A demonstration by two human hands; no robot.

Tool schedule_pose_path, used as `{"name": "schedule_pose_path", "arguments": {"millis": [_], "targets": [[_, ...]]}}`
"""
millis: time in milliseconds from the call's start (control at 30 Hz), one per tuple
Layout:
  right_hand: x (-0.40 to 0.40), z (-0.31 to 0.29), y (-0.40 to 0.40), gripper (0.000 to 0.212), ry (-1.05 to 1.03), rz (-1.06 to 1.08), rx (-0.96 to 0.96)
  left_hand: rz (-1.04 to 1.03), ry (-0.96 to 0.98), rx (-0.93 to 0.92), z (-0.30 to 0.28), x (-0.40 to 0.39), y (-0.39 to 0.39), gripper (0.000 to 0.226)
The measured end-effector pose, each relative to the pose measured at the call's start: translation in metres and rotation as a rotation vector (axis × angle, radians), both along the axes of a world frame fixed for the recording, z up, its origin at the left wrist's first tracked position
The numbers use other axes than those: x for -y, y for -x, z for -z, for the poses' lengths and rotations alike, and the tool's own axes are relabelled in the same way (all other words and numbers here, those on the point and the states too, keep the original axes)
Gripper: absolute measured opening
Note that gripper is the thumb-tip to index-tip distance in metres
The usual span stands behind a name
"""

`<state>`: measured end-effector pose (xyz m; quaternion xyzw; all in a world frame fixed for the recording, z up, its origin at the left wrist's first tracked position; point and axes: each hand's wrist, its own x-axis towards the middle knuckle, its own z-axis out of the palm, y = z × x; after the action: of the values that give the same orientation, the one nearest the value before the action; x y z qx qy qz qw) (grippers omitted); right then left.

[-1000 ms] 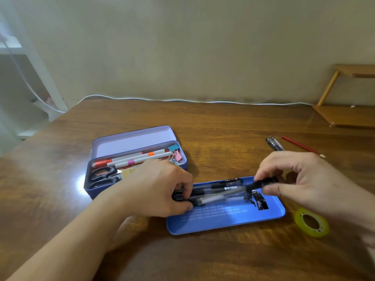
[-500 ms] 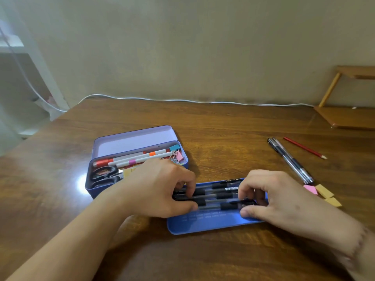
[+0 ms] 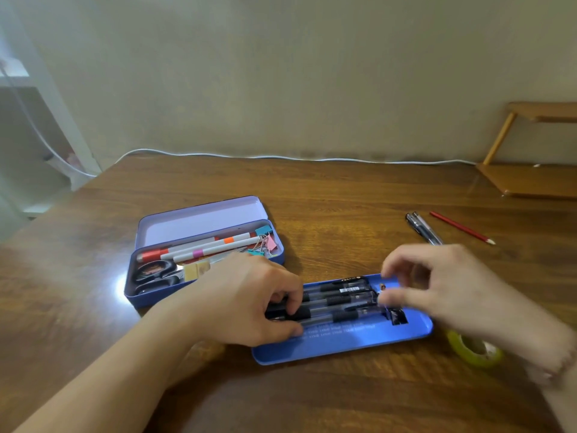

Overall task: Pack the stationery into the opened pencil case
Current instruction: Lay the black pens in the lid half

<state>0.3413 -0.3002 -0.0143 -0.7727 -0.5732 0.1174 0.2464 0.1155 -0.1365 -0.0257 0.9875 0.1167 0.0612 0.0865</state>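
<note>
An open purple tin pencil case [image 3: 150, 295] stands left of centre, holding markers, scissors, binder clips and yellow erasers. In front of it to the right lies a blue tray [image 3: 359, 342] with several black gel pens [image 3: 340, 296] laid side by side. My left hand [image 3: 246, 298] presses down on the pens' left ends, fingers curled over them. My right hand [image 3: 443, 289] hovers blurred just above the tray's right end, fingers apart and holding nothing.
Two loose pens [image 3: 424, 229] and a red pencil [image 3: 462, 228] lie on the wooden table at the right. A green tape roll [image 3: 474, 351] sits under my right wrist. A wooden shelf [image 3: 530, 179] stands far right; a white cable [image 3: 281, 157] runs along the wall.
My right hand let go of the pens' right ends and lifted up and to the right, uncovering the tray's end. My left hand stayed on the pens.
</note>
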Motion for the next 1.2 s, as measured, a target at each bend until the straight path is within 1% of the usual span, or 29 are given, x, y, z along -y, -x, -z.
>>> {"name": "schedule_pose_path", "arguments": {"millis": [67, 100, 133, 200, 267, 367, 533, 633, 767, 867, 967, 1033, 1133, 1200], "targets": [[0.004, -0.007, -0.019, 0.017, -0.152, 0.174, 0.011, 0.009, 0.013, 0.009, -0.001, 0.000, 0.000, 0.027], [0.007, -0.009, -0.028, 0.016, -0.167, 0.262, 0.059, 0.011, 0.019, 0.014, -0.001, 0.001, 0.000, 0.027], [0.008, -0.010, -0.036, 0.015, -0.130, 0.342, 0.108, 0.012, 0.022, 0.021, -0.001, 0.001, -0.001, 0.026], [0.009, -0.007, -0.048, 0.015, 0.032, 0.450, 0.167, 0.014, 0.016, 0.031, -0.001, 0.001, -0.001, 0.026], [0.006, -0.002, -0.052, 0.015, 0.169, 0.485, 0.170, 0.017, 0.004, 0.021, 0.001, 0.001, -0.002, 0.025], [0.000, 0.003, -0.050, 0.017, 0.243, 0.505, 0.157, 0.023, -0.006, -0.003, 0.002, -0.001, -0.001, 0.026], [-0.005, 0.004, -0.050, 0.023, 0.240, 0.591, 0.256, 0.031, 0.022, 0.030, 0.002, 0.000, -0.001, 0.028], [-0.007, 0.006, -0.051, 0.022, 0.245, 0.632, 0.301, 0.029, 0.058, 0.072, 0.000, 0.000, -0.001, 0.028], [-0.005, 0.007, -0.055, 0.025, 0.250, 0.662, 0.318, 0.038, 0.045, 0.068, 0.001, -0.001, -0.001, 0.027], [-0.006, 0.008, -0.056, 0.026, 0.247, 0.660, 0.303, 0.052, 0.041, 0.065, 0.004, 0.000, -0.002, 0.025], [-0.005, 0.005, -0.052, 0.021, 0.211, 0.598, 0.296, 0.061, 0.054, 0.058, 0.004, 0.001, -0.002, 0.019], [-0.003, 0.003, -0.048, 0.018, 0.108, 0.497, 0.255, 0.061, 0.058, 0.057, 0.004, 0.000, -0.002, 0.015], [0.003, -0.005, -0.037, 0.016, -0.085, 0.271, 0.117, 0.051, 0.059, 0.062, 0.005, -0.002, -0.003, 0.012], [0.008, -0.015, -0.029, 0.011, -0.137, 0.101, -0.006, 0.049, 0.055, 0.060, 0.005, -0.003, -0.003, 0.012]]}}
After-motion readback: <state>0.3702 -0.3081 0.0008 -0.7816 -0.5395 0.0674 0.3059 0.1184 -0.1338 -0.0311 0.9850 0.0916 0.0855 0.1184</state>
